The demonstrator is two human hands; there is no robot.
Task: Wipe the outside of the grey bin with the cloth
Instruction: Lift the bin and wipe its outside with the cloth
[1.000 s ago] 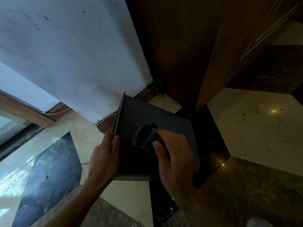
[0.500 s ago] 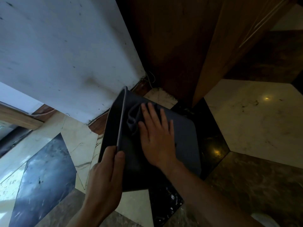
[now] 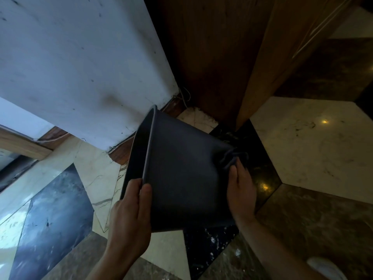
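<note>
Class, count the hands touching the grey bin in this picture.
2. The left hand grips the grey bin at its rim; the right hand presses the cloth near its base.

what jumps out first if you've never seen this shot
A dark grey plastic bin tipped on its side fills the centre, its open mouth facing left. The left hand pinches the rim, while the right hand presses a crumpled dark cloth at the bin's base end, above a patterned marble floor.

Both forearms bare, no sleeves; left hand (image 3: 130,216), right hand (image 3: 241,190) ungloved.
</note>
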